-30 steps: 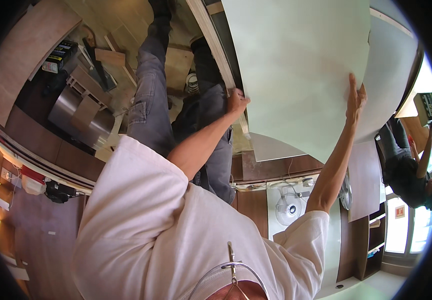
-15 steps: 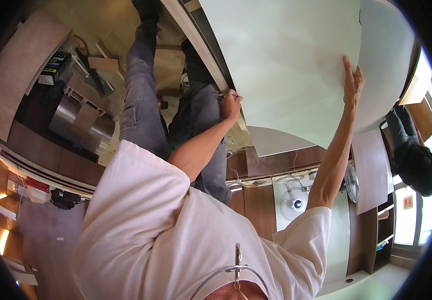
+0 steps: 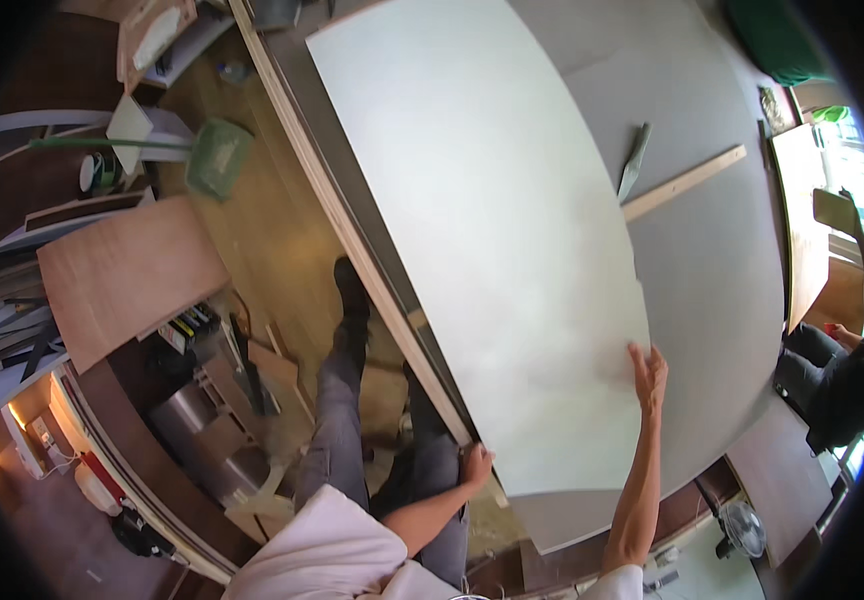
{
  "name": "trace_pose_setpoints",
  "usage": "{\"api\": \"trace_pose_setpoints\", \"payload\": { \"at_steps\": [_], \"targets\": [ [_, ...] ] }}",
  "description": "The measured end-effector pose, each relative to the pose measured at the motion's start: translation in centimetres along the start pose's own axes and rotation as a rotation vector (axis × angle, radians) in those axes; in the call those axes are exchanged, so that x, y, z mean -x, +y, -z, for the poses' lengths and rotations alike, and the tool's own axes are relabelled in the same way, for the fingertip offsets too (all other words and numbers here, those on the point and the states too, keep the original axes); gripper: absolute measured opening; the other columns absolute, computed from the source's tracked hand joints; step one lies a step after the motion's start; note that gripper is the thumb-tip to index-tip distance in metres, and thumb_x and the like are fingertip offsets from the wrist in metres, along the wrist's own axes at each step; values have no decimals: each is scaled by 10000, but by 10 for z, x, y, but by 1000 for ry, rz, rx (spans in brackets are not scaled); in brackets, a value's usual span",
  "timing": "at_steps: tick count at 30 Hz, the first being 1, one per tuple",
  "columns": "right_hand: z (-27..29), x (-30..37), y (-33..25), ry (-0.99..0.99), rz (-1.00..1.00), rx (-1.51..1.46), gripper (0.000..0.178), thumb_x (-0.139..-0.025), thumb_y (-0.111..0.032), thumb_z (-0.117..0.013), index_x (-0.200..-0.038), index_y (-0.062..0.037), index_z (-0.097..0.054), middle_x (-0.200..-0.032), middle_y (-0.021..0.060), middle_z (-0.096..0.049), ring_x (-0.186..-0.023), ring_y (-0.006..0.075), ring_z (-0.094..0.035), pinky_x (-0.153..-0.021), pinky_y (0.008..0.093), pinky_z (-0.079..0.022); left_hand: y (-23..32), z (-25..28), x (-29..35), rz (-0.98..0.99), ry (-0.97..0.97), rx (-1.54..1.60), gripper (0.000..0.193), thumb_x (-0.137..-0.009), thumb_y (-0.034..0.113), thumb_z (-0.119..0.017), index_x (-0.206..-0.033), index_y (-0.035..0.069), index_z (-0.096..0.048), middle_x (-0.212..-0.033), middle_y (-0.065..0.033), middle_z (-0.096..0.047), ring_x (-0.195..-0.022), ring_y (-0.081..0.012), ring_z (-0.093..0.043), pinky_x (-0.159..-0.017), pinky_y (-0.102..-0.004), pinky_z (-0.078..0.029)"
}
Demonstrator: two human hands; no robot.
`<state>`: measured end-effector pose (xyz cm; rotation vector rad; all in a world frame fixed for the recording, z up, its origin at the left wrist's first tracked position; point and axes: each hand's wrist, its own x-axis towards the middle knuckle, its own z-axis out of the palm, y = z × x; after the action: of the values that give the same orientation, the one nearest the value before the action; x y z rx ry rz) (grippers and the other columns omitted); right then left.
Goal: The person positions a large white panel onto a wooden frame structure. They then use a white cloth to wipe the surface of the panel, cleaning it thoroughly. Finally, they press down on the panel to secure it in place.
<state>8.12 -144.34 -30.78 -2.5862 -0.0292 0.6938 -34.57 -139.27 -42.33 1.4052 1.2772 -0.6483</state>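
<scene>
On a grey bench (image 3: 717,310), a white panel (image 3: 497,250) is touched by the right hand (image 3: 649,380), grip spread, while the left hand (image 3: 476,466) is curled by its near left corner, hold unclear, and its far right edge is crowded by a wooden strip (image 3: 687,182) and a slim grey piece (image 3: 635,163).

1. Head view: left one of two side-by-side fisheye cameras on the person's head, upright, facing down past the hands.
2. Near end: pale shirt sleeve (image 3: 322,540) at the lower edge, closest to the lens; dark trousers (image 3: 337,430) run upward from it.
3. Middle distance: left hand (image 3: 477,465) and right hand (image 3: 649,375), both below mid-height; white panel (image 3: 492,250) fills the centre.
4. Reach: wooden floor (image 3: 267,215) left of centre, bright window (image 3: 847,150) at far right.
5. Lens: black surround at the corners; panel's right edge appears bowed.
</scene>
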Motion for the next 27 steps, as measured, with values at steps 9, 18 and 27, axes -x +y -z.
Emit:
{"api": "trace_pose_setpoints", "payload": {
  "at_steps": [9, 18, 27],
  "targets": [
    [-18, -17, 17, 15, -67, -120, 631, -859, -525, -688, -1096, 59, -672, -868, 155, -700, -804, 205, -640, -748, 358, -507, 13, 12, -3, 41, -34, 2, 268, -817, 274, -689, -860, 19, -618, -832, -168, -679, -816, -372, -649, -742, -465, -495],
    [-32, -41, 36, -65, -38, -1, 593, -851, -532, -692, -882, 54, -606, -750, 84, -591, -707, 164, -532, -611, 353, -446, -3, 12, -16, 37, -100, -33, 293, -811, 327, -670, -910, 52, -650, -884, -150, -704, -855, -361, -666, -774, -464, -506],
    [-60, -47, 38, 170, -53, 8, 589, -774, -586, -737, -886, -25, -599, -719, 135, -591, -703, 276, -562, -673, 399, -448, -35, -1, -24, -44, -136, 13, 317, -875, 256, -683, -976, -28, -584, -807, -123, -698, -684, -192, -696, -605, -322, -544]
  ]
}}
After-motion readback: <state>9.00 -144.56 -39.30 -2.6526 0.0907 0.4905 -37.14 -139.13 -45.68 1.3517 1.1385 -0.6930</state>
